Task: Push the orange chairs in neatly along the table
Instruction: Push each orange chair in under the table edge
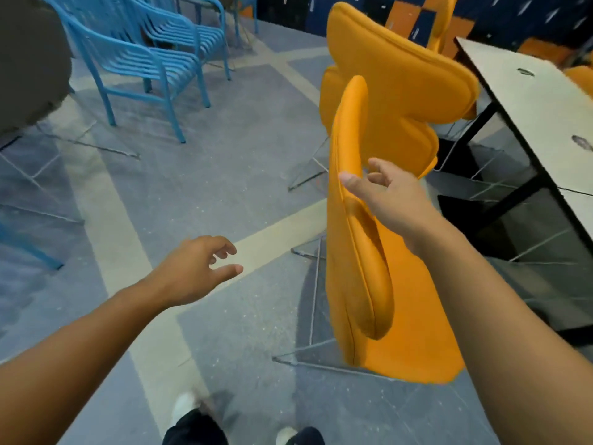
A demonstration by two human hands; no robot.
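Two bare forearms (80, 358) reached forward from the bottom of the view, with white shoes (184, 407) and dark trouser legs below them. At the end of the right one, the right hand (390, 195) gripped the upper edge of the nearest orange chair (359, 268): the thumb lay against the near side of the backrest and the fingers curled round behind its padded rim. The left hand (195, 273) hung well apart from that chair, over the floor (192, 175). It held nothing, its fingers loosely bent and its thumb out.

The gripped chair was seen edge-on and stood on thin wire legs beside the long side of the table (545, 101), with a gap between them. Just beyond it a second orange chair (394, 91) stood close to the same side, its broad back turned partly toward the camera. More orange upholstery showed farther along and across the pale tabletop, too blurred to make out. Off to the left, across the grey-blue patterned floor, stood a row of blue chairs (144, 59) with slatted seats.
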